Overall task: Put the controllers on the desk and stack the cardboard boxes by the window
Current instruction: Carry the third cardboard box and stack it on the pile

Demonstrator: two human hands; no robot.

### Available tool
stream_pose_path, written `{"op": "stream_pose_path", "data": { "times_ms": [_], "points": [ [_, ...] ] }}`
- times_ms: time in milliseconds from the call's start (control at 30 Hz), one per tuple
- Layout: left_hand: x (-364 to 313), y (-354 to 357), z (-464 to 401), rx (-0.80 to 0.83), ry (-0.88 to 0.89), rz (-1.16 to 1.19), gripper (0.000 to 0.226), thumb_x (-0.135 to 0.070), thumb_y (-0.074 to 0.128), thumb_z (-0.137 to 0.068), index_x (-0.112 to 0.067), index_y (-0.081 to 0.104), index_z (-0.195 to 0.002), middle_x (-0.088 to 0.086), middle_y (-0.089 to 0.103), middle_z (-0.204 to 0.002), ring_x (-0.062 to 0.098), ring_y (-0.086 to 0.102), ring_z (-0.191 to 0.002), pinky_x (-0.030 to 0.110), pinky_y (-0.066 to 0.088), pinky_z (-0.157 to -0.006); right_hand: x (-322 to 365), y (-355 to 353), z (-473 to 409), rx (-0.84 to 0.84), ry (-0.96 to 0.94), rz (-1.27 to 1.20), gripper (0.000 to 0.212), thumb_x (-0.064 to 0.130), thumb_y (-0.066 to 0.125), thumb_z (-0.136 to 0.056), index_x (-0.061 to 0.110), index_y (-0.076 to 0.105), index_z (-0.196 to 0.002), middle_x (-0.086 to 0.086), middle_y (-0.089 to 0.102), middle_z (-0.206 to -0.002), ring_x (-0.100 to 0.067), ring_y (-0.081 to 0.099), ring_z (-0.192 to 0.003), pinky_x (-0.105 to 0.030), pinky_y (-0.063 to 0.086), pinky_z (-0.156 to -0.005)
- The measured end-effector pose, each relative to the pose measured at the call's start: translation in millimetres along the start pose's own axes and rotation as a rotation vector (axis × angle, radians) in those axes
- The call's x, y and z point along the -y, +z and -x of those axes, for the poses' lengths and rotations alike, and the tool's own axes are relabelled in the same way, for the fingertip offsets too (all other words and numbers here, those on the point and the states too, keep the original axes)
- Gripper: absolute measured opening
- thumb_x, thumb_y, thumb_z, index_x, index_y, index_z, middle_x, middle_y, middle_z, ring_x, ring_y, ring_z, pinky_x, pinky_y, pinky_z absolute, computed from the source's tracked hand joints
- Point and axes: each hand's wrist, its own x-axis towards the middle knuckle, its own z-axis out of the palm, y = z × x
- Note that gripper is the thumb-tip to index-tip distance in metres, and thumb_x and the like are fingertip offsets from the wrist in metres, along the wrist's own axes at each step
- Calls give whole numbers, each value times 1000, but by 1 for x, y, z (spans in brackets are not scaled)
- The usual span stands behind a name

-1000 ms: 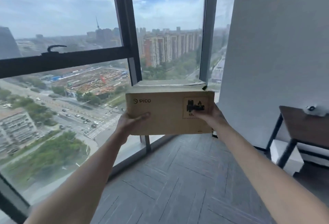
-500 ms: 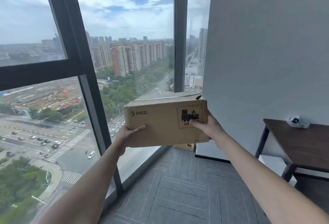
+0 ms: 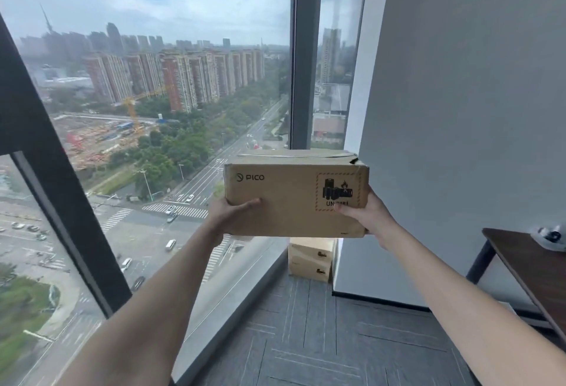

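Both hands, L [image 3: 233,217] & R [image 3: 366,217], grip rectangular matte cardboard box [image 3: 291,192] by its ends, above smaller stacked boxes [image 3: 311,260].

Both forearms extended forward — left hand [image 3: 228,217] and right hand [image 3: 369,217] gripping opposite ends of brown cardboard box [image 3: 291,198], thumbs on its near face.

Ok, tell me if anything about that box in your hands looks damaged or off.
The cardboard box has a torn, dented top right corner, where the flap edge is ragged and lifts slightly. Otherwise it looks sound, held level between the left hand and right hand. Nothing odd about the stacked boxes below.
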Motion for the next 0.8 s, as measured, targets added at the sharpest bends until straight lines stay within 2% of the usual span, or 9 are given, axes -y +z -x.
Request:
{"op": "stream_pose_path", "data": {
  "times_ms": [133,333,433,633,800],
  "points": [
    [-1,37,-122,29,-23,-44,49,-27,86,-76,-15,68,-120,5,74,-104,15,70,-80,23,52,-45,-35,-9,-118,-28,32,-38,65,36,87,-76,40,52,-131,15,69,-121,-14,64,-114,-53,53,-100],
    [-7,83,-289,75,-42,-93,52,-31,88,-73,-19,66,-118,2,74,-105,15,70,-85,21,52,-47,-67,-26,-273,-44,91,-67,64,37,87,-75,44,52,-129,16,68,-122,-17,63,-117,-53,51,-102],
    [4,96,-359,91,-86,-102,53,-36,89,-70,-20,68,-116,2,75,-105,18,72,-88,27,55,-53,-77,-28,-336,-48,123,-75,66,33,88,-76,39,52,-132,13,69,-123,-18,63,-117,-52,52,-100],
    [41,121,-493,142,-150,-86,82,-51,93,-45,-19,69,-117,3,76,-107,21,73,-95,40,62,-76,-119,-21,-450,-98,202,-87,69,36,90,-69,38,54,-129,12,71,-120,-18,66,-114,-55,54,-99],
    [80,138,-614,209,-212,-74,83,-56,94,-42,-26,68,-116,-2,76,-106,20,72,-98,43,63,-75,-156,-4,-544,-145,269,-73,70,40,90,-66,43,54,-127,15,71,-118,-14,65,-115,-52,52,-102]
  ]
}}
